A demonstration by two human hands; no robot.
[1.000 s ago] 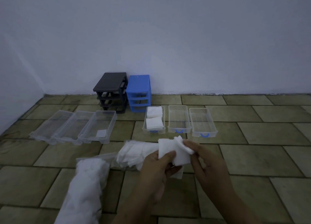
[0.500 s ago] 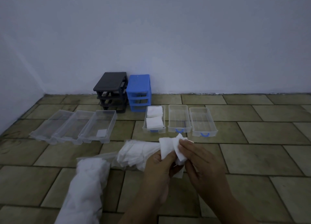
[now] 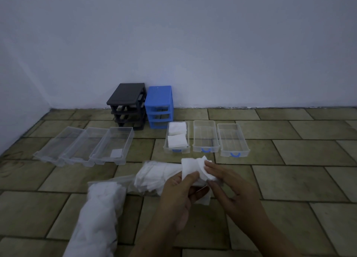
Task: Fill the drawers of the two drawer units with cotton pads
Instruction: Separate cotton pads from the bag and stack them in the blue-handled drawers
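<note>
Clear plastic drawers lie out on the tiled floor [image 3: 289, 179] in two rows of three. In the right row, with blue handles, the left drawer [image 3: 176, 137] holds two white stacks of cotton pads [image 3: 177, 135], one behind the other, filling most of it; the middle drawer [image 3: 205, 136] and right drawer [image 3: 232, 139] show only bare bottoms. In the left row, the nearest drawer [image 3: 114, 145] has a single pad [image 3: 116, 152] at its front end, and the other two [image 3: 75, 143] beside it look bare. Against the wall stand the black unit [image 3: 127, 104] and blue unit [image 3: 159, 107], touching side by side, their slots open. Both hands are curled on one small bunch of pads [image 3: 195, 168] above the floor — the left hand [image 3: 178, 194] grips it from below with thumb on top, the right hand [image 3: 229, 187] pinches its upper edge. Behind them lies a loose pile [image 3: 154, 175], and a long bagged roll [image 3: 98, 218] of pads at lower left.
</note>
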